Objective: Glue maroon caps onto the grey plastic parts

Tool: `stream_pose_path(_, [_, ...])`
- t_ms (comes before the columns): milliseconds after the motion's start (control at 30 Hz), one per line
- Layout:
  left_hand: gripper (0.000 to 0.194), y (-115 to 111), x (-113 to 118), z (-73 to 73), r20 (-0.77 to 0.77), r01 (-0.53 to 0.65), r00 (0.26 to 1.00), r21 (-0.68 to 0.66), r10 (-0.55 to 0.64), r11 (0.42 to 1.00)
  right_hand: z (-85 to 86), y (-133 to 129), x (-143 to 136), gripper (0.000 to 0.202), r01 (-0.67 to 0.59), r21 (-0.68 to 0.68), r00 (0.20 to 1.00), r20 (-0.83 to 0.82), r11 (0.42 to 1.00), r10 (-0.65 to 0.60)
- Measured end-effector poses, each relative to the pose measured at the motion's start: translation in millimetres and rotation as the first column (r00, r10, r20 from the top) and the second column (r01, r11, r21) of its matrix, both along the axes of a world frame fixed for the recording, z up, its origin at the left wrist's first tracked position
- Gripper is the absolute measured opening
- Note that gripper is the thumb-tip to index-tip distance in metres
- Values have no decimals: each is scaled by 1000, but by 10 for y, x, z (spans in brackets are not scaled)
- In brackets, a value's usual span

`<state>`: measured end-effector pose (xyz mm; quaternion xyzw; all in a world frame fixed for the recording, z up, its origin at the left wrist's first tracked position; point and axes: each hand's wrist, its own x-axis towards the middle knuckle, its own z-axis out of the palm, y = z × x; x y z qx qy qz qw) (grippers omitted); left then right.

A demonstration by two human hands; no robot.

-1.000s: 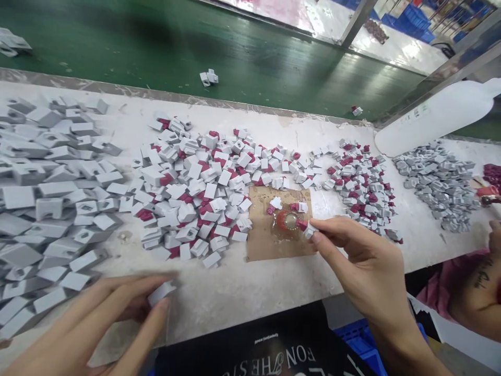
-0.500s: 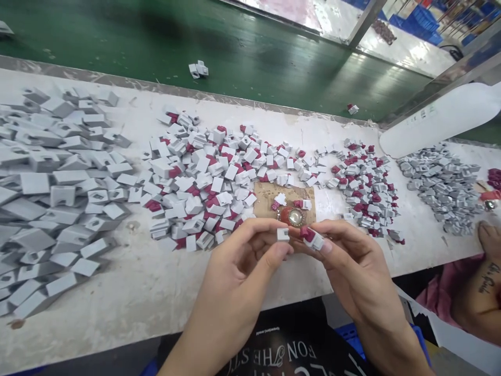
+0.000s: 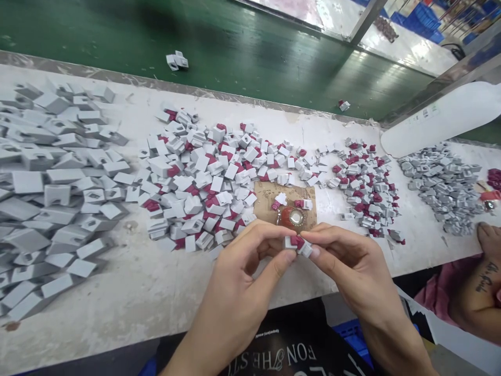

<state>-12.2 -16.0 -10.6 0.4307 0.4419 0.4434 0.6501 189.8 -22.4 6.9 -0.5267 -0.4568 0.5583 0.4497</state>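
Grey plastic block (image 3: 289,243) meets magenta-tipped piece (image 3: 298,241)

The left hand (image 3: 237,277) pinches the grey plastic block, the right hand (image 3: 358,263) the magenta-tipped piece, thumb and forefinger closed on each. A visible gap parted them half a second ago; now they touch, so the two seem to be engaging, at the near side of the brown cardboard sheet (image 3: 264,202)

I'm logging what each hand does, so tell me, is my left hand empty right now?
No, the left hand pinches a small grey block right at the red-and-grey piece in the right hand.
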Motion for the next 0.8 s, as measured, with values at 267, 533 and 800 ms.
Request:
stream_pose_path(267, [14,43,-13,23,-51,-29,998,64,32,998,-37,-7,-127,13,-1,57,1000,-15,998,2])
stream_pose_path(533, [45,-88,-337,-67,-197,-197,958,84,210,977,366,976,154,12,-62,203,964,267,977,5])
stream_pose_path(800, [42,-401,-274,-108,-373,-188,914,-46,158,981,292,3176,74,14,293,176,710,618,940,-337])
